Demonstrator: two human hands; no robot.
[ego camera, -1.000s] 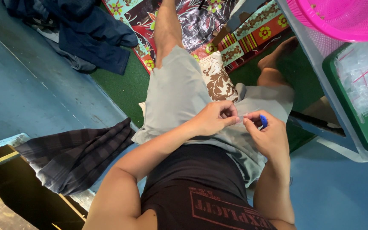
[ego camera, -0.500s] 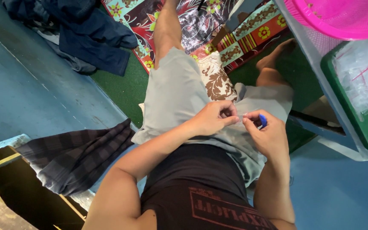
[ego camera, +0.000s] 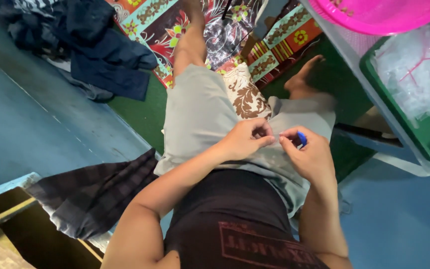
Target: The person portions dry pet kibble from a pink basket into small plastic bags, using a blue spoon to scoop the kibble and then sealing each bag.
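Above your grey cloth shorts [ego camera: 200, 119], your right hand [ego camera: 312, 157] pinches a small blue plastic piece [ego camera: 302, 138], and your left hand [ego camera: 245, 139] fingers are curled together beside it.

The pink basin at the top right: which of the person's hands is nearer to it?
Right. The right hand, pinching a small blue object, sits below the pink basin on its side. The left hand is beside it, farther left over the grey shorts.

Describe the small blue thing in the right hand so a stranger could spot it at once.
Start at the grey shorts across the seated person's lap. Just above them the left hand and right hand meet, fingertips almost touching. The small blue object peeks from the right hand's fingers, the only bright blue spot there.
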